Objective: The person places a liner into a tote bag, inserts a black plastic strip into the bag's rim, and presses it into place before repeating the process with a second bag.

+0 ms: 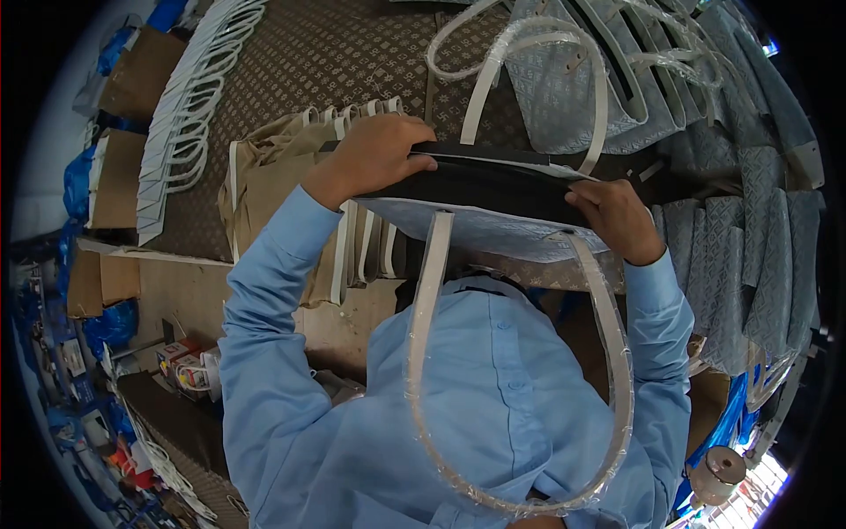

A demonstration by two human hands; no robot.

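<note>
A grey patterned tote bag [493, 231] is in front of my chest, its mouth open and its dark inside showing. My left hand [374, 157] is closed on the left end of the bag's top edge, the thumb over the opening. At the right end, my right hand [621, 218] pinches the rim between thumb and fingers. One cream handle [426, 300] in clear plastic wrap hangs toward me over my shirt. Its other handle [602, 106] stands up on the far side. The bag's lower part is hidden from view.
Beige bags [264, 185] stand in a row left of the tote bag. White bags with looped handles [163, 159] line the patterned table's [344, 53] left side. Grey bags [564, 79] lie at the back right, with folded grey pieces [758, 256] stacked nearer on the right.
</note>
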